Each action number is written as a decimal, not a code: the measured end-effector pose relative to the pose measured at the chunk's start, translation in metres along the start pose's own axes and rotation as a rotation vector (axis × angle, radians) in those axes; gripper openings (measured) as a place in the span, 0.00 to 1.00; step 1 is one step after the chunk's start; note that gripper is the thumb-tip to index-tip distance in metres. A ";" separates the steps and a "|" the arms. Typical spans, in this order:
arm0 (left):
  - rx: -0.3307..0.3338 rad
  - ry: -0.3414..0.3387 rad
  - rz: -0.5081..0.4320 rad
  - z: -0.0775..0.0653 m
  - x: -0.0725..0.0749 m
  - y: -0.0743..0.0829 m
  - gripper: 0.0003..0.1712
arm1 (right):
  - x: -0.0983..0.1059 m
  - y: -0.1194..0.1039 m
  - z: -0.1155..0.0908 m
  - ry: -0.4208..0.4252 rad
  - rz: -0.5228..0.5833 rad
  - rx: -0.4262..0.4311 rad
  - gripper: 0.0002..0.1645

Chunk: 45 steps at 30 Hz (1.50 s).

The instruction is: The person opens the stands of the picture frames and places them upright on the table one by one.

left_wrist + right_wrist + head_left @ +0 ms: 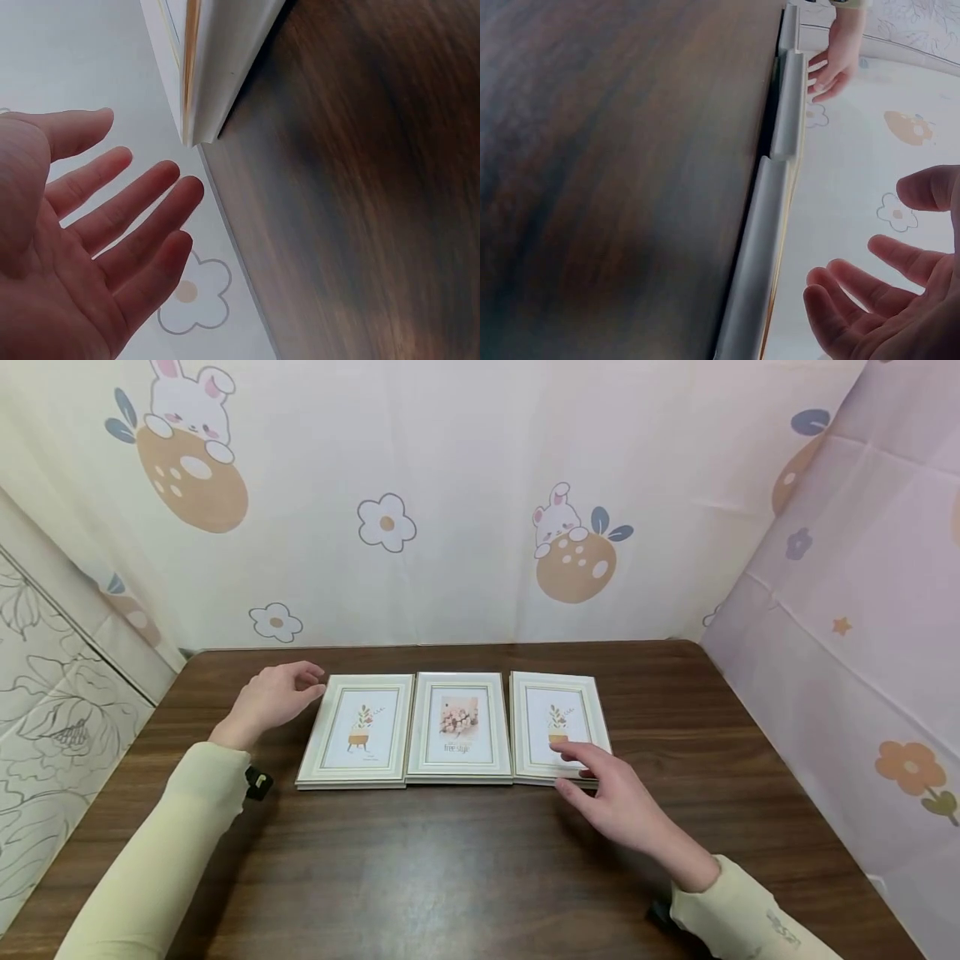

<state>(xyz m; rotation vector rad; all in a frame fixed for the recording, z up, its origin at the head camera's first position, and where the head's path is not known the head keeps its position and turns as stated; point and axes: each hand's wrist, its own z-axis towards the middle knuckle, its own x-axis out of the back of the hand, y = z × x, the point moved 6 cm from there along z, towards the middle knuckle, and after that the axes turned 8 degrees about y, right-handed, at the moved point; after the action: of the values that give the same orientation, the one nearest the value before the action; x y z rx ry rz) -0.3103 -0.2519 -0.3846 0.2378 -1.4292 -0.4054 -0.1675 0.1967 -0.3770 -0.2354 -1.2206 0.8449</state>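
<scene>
Three white picture frames with gold trim lie flat in a row on the brown table. The left picture frame [362, 731] and the right picture frame [558, 714] show a plant in an orange pot; the middle picture frame [460, 727] shows pink flowers. My left hand [273, 697] is beside the left frame's outer edge, its fingers loosely bent and holding nothing. In the left wrist view that palm [67, 277] faces the frame's corner. Over the right frame's near right corner hovers my right hand [618, 797], thumb and fingers spread, nothing between them.
The dark wood table [420, 868] runs back to a white curtain [465, 460] printed with rabbits and flowers. A pale printed cloth [847, 635] hangs along the right side, and a panel with line-drawn flowers [60, 735] stands at the left.
</scene>
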 end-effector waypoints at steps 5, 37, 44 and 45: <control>0.005 -0.025 0.010 0.008 -0.004 -0.001 0.21 | -0.003 -0.004 -0.002 -0.018 0.009 0.020 0.26; 0.147 -0.069 -0.311 0.034 -0.031 -0.022 0.24 | -0.016 -0.016 -0.003 -0.056 -0.037 0.148 0.20; 0.194 -0.020 -0.291 0.035 -0.032 -0.021 0.25 | -0.015 -0.013 -0.001 -0.050 -0.029 0.140 0.19; 0.196 -0.012 -0.284 0.036 -0.032 -0.020 0.25 | -0.015 -0.012 -0.001 -0.046 -0.032 0.136 0.20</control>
<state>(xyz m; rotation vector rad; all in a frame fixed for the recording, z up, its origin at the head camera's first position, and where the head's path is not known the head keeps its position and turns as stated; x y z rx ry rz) -0.3510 -0.2544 -0.4171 0.6021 -1.4522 -0.4989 -0.1629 0.1784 -0.3808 -0.0866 -1.2017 0.9055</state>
